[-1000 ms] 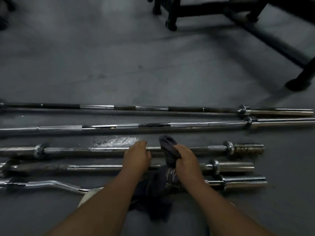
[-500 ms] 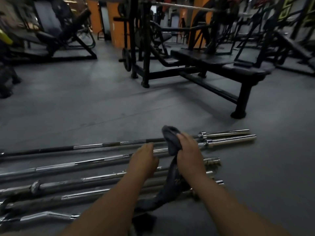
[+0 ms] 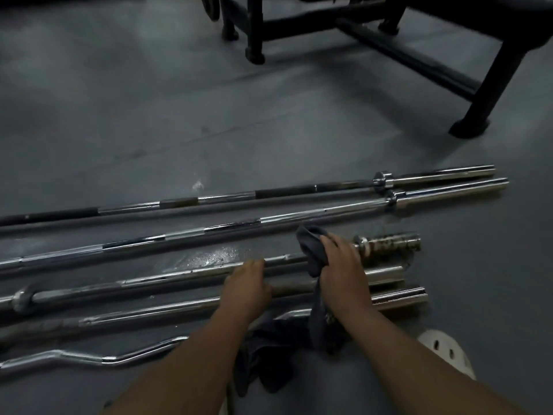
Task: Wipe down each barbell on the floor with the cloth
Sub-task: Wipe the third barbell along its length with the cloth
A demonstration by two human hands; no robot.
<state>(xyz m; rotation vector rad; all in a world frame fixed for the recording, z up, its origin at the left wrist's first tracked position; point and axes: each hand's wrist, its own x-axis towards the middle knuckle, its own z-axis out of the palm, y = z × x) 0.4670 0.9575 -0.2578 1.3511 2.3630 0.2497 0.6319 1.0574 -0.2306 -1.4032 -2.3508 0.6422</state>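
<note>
Several barbells lie side by side on the grey floor. Two long bars lie farthest, a dark-banded one (image 3: pixel 284 192) and a chrome one (image 3: pixel 299 216). Nearer lies a shorter bar with a rusty sleeve (image 3: pixel 389 243), then another straight bar (image 3: pixel 149 313), then a curl bar (image 3: pixel 89 359). My right hand (image 3: pixel 344 271) grips a dark grey cloth (image 3: pixel 314 250) against the rusty-sleeved bar, close to its right collar. The cloth's loose end trails toward me. My left hand (image 3: pixel 245 286) rests on that bar's shaft, fingers bent over it.
A black weight bench frame (image 3: pixel 484 94) stands behind the bars at the upper right, its foot on the floor. A wet patch (image 3: pixel 215 254) shines between the bars. A white perforated shoe (image 3: pixel 449 354) shows at the lower right.
The view swung up to the gym and came back down to the bars. My right hand with the cloth has slid rightward along the bar, nearer the rusty sleeve. My left hand stays on the shaft.
</note>
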